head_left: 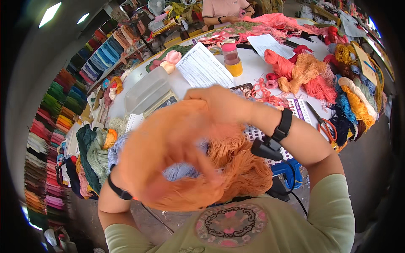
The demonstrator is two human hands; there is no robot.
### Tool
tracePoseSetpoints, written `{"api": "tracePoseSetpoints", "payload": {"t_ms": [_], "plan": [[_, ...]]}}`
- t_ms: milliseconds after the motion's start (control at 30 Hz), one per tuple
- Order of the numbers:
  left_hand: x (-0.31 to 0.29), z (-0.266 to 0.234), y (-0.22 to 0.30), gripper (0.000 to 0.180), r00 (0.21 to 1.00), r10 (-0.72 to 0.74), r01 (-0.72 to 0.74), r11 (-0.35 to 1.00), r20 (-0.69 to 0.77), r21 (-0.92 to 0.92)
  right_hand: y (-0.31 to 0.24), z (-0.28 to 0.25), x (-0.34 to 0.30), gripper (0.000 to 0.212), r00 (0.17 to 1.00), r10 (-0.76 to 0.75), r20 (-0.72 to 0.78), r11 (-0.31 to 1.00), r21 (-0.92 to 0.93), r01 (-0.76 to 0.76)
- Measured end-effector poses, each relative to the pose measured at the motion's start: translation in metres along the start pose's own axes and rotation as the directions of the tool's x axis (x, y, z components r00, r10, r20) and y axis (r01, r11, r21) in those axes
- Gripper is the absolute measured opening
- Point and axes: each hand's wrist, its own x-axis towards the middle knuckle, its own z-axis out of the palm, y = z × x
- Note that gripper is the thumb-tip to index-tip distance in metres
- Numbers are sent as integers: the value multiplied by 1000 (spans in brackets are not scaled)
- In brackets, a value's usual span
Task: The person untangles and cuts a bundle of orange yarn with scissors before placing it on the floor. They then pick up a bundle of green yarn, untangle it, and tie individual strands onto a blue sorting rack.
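Observation:
A large loop of orange yarn (147,139), a skein smeared by motion, hangs in front of my chest. My right hand (221,103) is bent over its upper edge, with the fingers curled around the strands. On the left, the skein covers most of my left hand (203,164); only a blurred patch of fingers shows by the loop's opening, so their grip is unclear. More orange yarn (247,170) lies bunched below my right forearm. Light blue yarn (181,171) shows through the loop.
The white table holds a printed sheet (204,67), a clear plastic box (147,90), a pink-lidded jar (231,57) and orange-handled scissors (327,126). Coloured skeins (312,74) pile at the right. A person (225,12) works across the table. Yarn racks (55,139) line the left.

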Motion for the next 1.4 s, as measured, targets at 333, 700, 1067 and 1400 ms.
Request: {"api": "tracePoseSetpoints", "payload": {"t_ms": [333, 700, 1067, 1400], "plan": [[27, -97, 6, 65, 966, 109, 203, 243, -234, 949, -7, 13, -21, 33, 993, 116, -2, 981, -155, -115], [-18, -28, -87, 52, 885, -438, 438, 898, 155, 40, 4, 2, -23, 21, 993, -115, 11, 917, -383, 110], [-12, -4, -87, 31, 978, -149, 208, 796, 149, -568, 6, -1, -39, 41, 994, 102, -50, 994, 44, -100], [15, -46, -151, 57, 978, -203, 193, 808, -44, 557, -45, 0, -43, 68, 960, 275, 50, 960, 46, -277]]}}
